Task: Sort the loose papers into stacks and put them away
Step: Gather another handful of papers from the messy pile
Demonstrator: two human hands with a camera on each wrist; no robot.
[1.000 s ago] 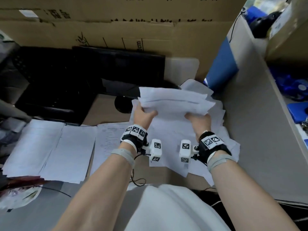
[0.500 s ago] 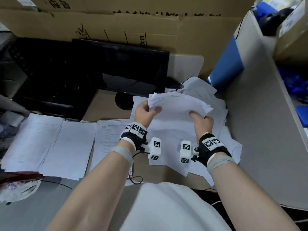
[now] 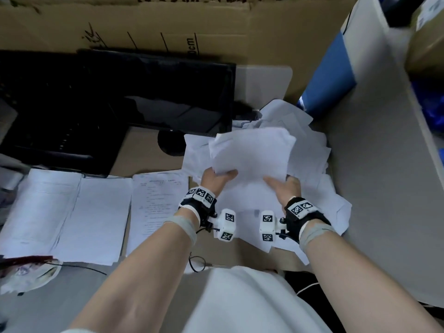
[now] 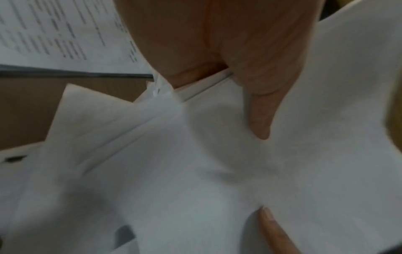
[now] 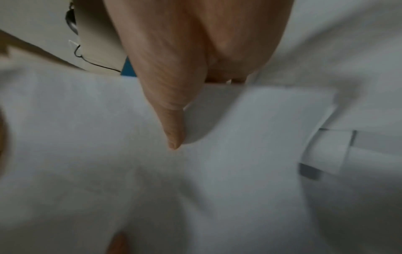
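Both hands hold 1 sheaf (image 3: 252, 155) of white sheets above the loose pile (image 3: 310, 186) at the table's (image 3: 153, 152) right side. The left hand (image 3: 215, 177) pinches its near-left corner, thumb on top, fingers clamped beneath (the wrist view shows the edge tucked into the thumb's crook). The right hand (image 3: 284, 188) pinches the near-right edge likewise. 3 flat stacks (image 3: 72, 212) lie side by side to the left, before a monitor (image 3: 149, 92).

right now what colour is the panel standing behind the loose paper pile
Blue: the panel beyond the loose paper pile shows best in the head view.
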